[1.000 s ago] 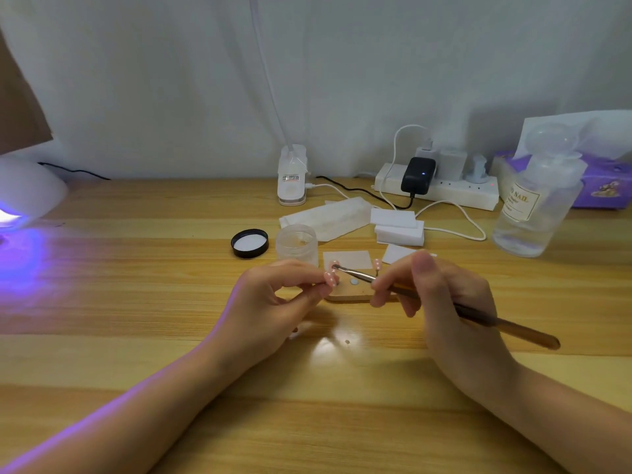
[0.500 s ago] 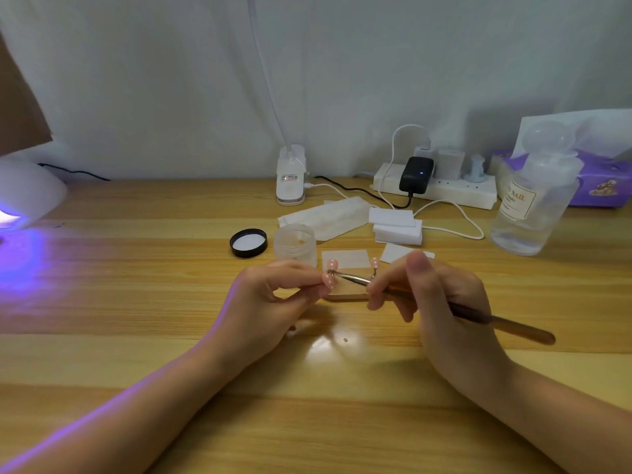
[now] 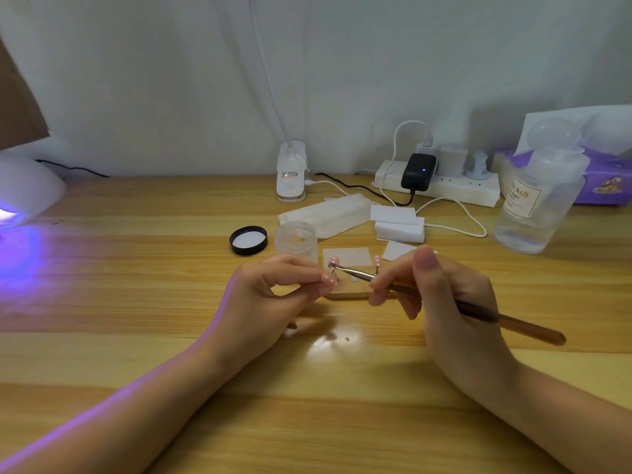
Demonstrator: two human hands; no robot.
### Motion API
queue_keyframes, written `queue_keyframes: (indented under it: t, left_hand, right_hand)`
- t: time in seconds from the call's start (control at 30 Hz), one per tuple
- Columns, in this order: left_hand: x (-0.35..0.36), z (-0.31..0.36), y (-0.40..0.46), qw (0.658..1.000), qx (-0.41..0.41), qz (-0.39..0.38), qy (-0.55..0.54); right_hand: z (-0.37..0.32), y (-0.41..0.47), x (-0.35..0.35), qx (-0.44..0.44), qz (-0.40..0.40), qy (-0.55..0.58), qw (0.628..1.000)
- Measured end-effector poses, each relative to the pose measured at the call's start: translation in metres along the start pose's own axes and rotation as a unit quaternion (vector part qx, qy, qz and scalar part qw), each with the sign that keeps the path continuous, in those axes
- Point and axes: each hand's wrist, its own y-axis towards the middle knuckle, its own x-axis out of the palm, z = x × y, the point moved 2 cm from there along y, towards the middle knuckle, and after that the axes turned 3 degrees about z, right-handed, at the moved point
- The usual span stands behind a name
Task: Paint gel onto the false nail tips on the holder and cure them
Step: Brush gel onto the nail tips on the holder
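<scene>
A small wooden holder (image 3: 345, 293) lies at the middle of the table with pink, white-dotted nail tips on pegs, one at its left (image 3: 334, 261) and one at its right (image 3: 376, 260). My left hand (image 3: 270, 295) pinches another pink nail tip (image 3: 329, 278) at the holder's left end. My right hand (image 3: 441, 299) grips a brown-handled gel brush (image 3: 478, 314). Its metal ferrule reaches left over the holder, and the brush tip (image 3: 331, 265) sits just above the pinched tip. An open frosted gel jar (image 3: 296, 239) stands behind my left hand.
The jar's black lid (image 3: 248, 239) lies left of it. A curing lamp (image 3: 24, 189) glows violet at the far left edge. White wipes (image 3: 398, 222), a power strip (image 3: 437, 186) with cables, a clear bottle (image 3: 537, 203) and a purple tissue box (image 3: 605, 183) stand behind.
The brush tip has shifted slightly left, closer to the nail tip that my left hand pinches. Both hands stay in about the same place.
</scene>
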Motion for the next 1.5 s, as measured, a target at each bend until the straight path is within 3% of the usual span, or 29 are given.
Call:
queue_keyframes:
  t: [0.13, 0.33, 0.53, 1.2, 1.5]
  left_hand:
    - [-0.001, 0.0, -0.001, 1.0, -0.008, 0.006, -0.014]
    - [-0.0013, 0.0002, -0.0009, 1.0, -0.013, 0.005, -0.008]
    - [-0.0034, -0.001, -0.0003, 1.0, -0.01, 0.005, 0.01]
    - [-0.0036, -0.0066, 0.0012, 1.0, 0.01, 0.005, 0.019]
    - [-0.0042, -0.0052, 0.0001, 0.999, 0.015, 0.005, 0.033]
  right_hand:
    - [0.0009, -0.0004, 0.0012, 0.017, -0.02, -0.007, 1.0]
    - [0.0029, -0.0004, -0.0027, 0.054, 0.025, 0.03, 0.998]
    - [0.0015, -0.0002, 0.0007, 0.006, 0.017, -0.018, 1.0]
    - [0.0032, -0.001, 0.0015, 0.022, -0.016, -0.028, 0.999]
    - [0.0017, -0.0009, -0.0005, 0.016, 0.011, 0.0, 1.0]
